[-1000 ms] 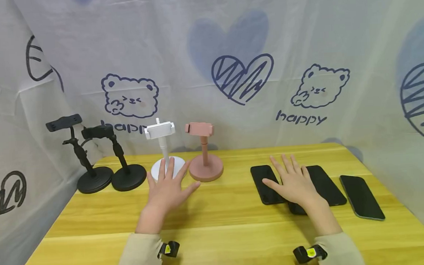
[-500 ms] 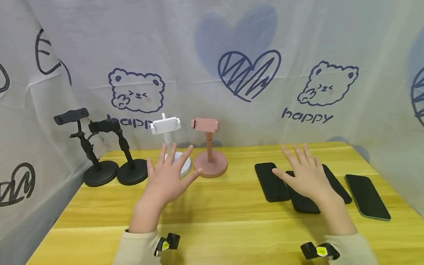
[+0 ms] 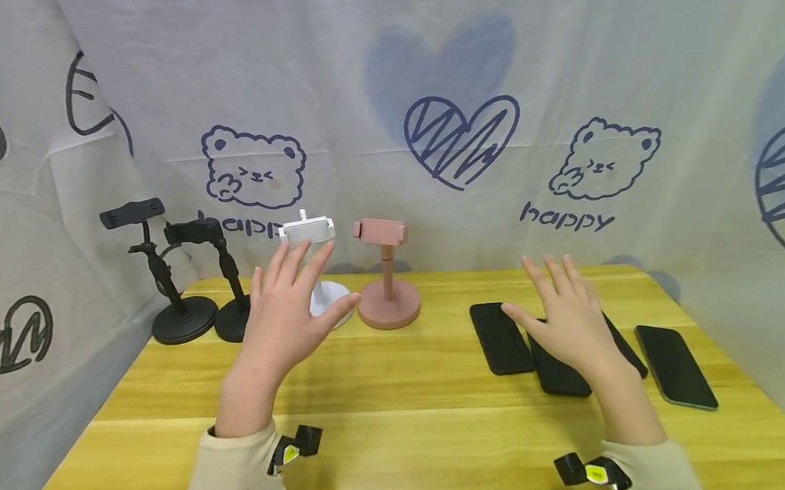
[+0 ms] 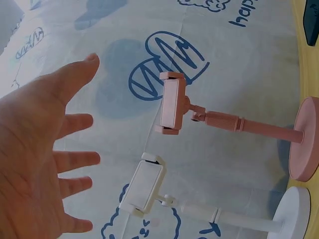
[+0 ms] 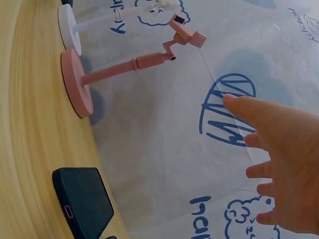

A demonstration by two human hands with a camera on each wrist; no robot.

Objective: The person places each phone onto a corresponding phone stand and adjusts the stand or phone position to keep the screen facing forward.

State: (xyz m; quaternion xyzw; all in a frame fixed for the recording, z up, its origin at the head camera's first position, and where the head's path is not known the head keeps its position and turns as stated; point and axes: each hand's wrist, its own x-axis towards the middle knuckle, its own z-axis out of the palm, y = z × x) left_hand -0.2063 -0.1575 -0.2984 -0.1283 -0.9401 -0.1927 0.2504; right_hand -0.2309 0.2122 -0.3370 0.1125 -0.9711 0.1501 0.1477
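Observation:
My left hand (image 3: 285, 311) is held up over the table with fingers spread, overlapping the white phone stand (image 3: 321, 296) in the head view. A pink phone stand (image 3: 388, 305) is just right of it. In the left wrist view the fingers (image 4: 75, 162) are apart from both stands and hold nothing. My right hand (image 3: 573, 324) hovers with spread fingers over several dark phones. One phone (image 3: 502, 339) lies left of it, another (image 3: 557, 366) is partly under it in view, and a third (image 3: 628, 347) is largely hidden behind it.
Two black phone stands (image 3: 182, 318) are at the back left of the wooden table (image 3: 405, 454). One more phone (image 3: 676, 366) lies at the right. A printed white cloth (image 3: 355, 67) encloses the back and sides.
Both hands have risen from lower over the table, and the left has shifted left and tilted. The head view has shifted slightly. Stands and phones stay in place.

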